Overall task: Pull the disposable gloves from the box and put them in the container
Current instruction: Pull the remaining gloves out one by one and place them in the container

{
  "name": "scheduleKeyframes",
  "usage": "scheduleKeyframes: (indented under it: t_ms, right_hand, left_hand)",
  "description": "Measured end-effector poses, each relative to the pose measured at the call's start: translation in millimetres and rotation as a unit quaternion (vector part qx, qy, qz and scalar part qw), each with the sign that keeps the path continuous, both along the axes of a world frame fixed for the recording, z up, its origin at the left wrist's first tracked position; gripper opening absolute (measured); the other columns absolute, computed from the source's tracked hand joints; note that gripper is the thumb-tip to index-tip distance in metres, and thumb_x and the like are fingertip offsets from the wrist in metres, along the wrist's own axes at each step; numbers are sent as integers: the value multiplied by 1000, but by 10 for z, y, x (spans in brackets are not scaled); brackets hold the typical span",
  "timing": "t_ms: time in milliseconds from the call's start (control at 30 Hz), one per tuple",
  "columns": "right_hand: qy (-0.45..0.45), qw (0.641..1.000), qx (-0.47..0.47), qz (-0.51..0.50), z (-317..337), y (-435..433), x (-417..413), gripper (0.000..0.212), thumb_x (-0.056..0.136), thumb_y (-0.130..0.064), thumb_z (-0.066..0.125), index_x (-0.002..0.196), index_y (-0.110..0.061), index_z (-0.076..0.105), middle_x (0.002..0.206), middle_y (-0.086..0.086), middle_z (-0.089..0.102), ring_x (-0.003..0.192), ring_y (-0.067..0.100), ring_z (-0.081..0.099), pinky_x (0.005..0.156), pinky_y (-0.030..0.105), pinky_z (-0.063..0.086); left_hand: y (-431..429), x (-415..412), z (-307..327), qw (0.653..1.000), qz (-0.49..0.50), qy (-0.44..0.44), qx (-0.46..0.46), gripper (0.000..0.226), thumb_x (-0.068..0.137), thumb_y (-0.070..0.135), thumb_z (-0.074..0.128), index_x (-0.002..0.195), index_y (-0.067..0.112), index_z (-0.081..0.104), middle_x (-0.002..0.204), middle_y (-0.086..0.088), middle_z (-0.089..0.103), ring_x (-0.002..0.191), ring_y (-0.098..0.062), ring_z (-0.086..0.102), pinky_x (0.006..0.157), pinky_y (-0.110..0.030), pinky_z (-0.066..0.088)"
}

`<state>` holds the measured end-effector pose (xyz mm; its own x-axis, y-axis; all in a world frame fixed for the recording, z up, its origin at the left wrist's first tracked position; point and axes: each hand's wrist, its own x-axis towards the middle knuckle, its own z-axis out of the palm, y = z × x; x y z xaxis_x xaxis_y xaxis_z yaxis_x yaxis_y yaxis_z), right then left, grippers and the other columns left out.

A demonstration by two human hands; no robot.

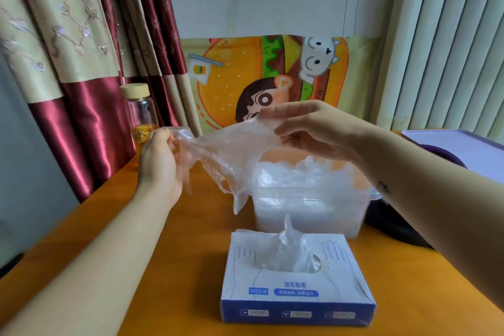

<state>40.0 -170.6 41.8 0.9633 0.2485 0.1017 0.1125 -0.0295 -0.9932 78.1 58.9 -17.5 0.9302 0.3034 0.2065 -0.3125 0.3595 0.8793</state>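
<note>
A thin clear disposable glove [229, 153] is stretched in the air between both hands, to the left of and above the container. My left hand [161, 161] pinches its left end and my right hand [308, 128] pinches its upper right edge. Below it stands a clear plastic container [308, 199] holding several crumpled gloves. In front of that, near me, lies the white and blue glove box [297, 281], with another glove [291, 251] sticking up from its top slot.
A glass jar [140, 114] with a cork lid stands at the back left by the red curtain. A lavender tray [458, 150] and a dark object [392, 221] lie to the right. The orange table [174, 267] carries everything.
</note>
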Motion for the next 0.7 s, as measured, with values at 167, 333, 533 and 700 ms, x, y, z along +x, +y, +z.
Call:
scheduleKeyframes:
  t_ms: [167, 333, 533, 700]
  right_hand:
    - [-54, 997, -34, 46, 62, 200, 66, 64, 80, 20, 51, 137, -11, 47, 116, 4, 57, 87, 26, 52, 84, 32, 46]
    - [-91, 960, -264, 2, -290, 195, 127, 83, 79, 12, 58, 149, -20, 26, 84, 1, 59, 58, 6, 57, 64, 21, 49]
    - [-49, 940, -338, -25, -487, 78, 195, 88, 80, 9, 59, 151, -21, 16, 77, 0, 58, 64, 12, 59, 64, 22, 50]
    - [-131, 950, -283, 8, -185, 207, 219, 81, 74, 3, 59, 146, -25, 35, 122, 11, 60, 81, 19, 65, 68, 22, 51]
  left_hand:
    - [233, 113, -29, 993, 99, -6, 58, 23, 95, 23, 44, 74, 22, 55, 77, 0, 59, 84, -25, 57, 64, -34, 43]
    - [359, 154, -314, 965, 128, 42, 223, 15, 100, 25, 47, 109, 21, 58, 87, 5, 65, 83, -12, 60, 73, -24, 45]
    - [382, 178, -361, 912, 178, 10, 368, 40, 96, 16, 53, 135, 20, 47, 133, 0, 49, 112, -14, 50, 89, -25, 39]
    - [-149, 124, 158, 880, -76, -137, 448, 54, 93, 16, 57, 141, 30, 39, 138, 14, 47, 129, 0, 37, 101, -20, 25]
